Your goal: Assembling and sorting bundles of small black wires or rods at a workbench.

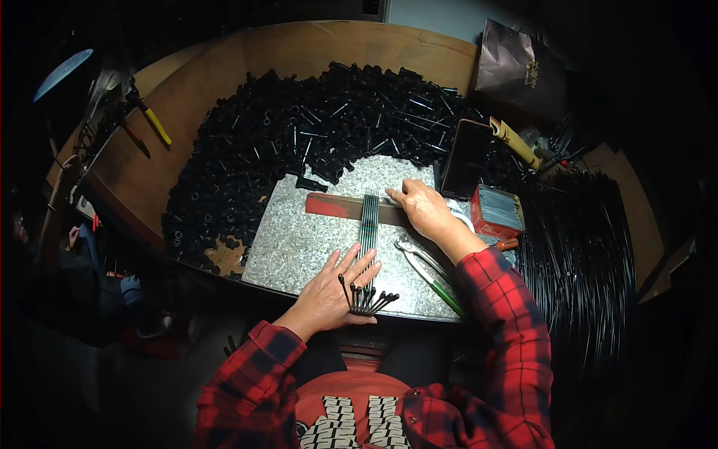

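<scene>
Several thin dark rods [369, 217] lie side by side on a speckled grey work board [288, 239], pointing away from me. Their near ends are bent and carry black knobs, fanned out by my left thumb. My left hand [334, 288] lies flat with spread fingers, its fingertips over the rods. Beneath the rods' far part runs a flat metal bar [340, 208] with a red left end. My right hand [425, 209] rests over the bar's right end, fingers curled and index fingertip close to the rods' far tips; whatever is under its fingers is hidden.
Pliers [430, 277] with a green handle lie right of the rods. A heap of black plastic parts [299, 120] fills the back and left. A phone [467, 159], a red box [495, 213] of thin strips and long black rods [576, 254] stand at the right.
</scene>
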`<state>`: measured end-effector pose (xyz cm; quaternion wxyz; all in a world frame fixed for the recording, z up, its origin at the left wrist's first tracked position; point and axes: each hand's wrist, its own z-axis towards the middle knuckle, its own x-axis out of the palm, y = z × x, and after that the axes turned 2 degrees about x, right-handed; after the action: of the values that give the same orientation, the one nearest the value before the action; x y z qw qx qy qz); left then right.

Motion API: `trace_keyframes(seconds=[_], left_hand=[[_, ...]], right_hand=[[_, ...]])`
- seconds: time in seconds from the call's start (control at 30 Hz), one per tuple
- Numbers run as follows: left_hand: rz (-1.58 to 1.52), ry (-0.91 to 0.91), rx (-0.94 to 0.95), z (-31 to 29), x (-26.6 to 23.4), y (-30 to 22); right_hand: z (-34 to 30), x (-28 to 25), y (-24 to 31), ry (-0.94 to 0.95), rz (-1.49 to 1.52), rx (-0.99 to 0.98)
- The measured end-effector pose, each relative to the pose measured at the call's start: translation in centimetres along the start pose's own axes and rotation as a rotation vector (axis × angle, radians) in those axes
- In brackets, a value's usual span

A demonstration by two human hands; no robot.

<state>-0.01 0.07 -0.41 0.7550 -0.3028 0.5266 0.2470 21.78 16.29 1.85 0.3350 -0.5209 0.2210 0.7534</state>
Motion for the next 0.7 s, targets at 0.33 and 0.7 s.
trace_keyframes(seconds=[0.33, 0.7], left_hand=[[-0.013, 0.017, -0.008, 0.28, -0.37, -0.18], [-0.011, 0.025, -0.013, 0.26, -0.51, -0.28]], right_hand=[[0.72, -0.30, 0.14, -0.017, -0.064, -0.030], [0.92, -0.28, 0.45, -0.019, -0.015, -0.036]])
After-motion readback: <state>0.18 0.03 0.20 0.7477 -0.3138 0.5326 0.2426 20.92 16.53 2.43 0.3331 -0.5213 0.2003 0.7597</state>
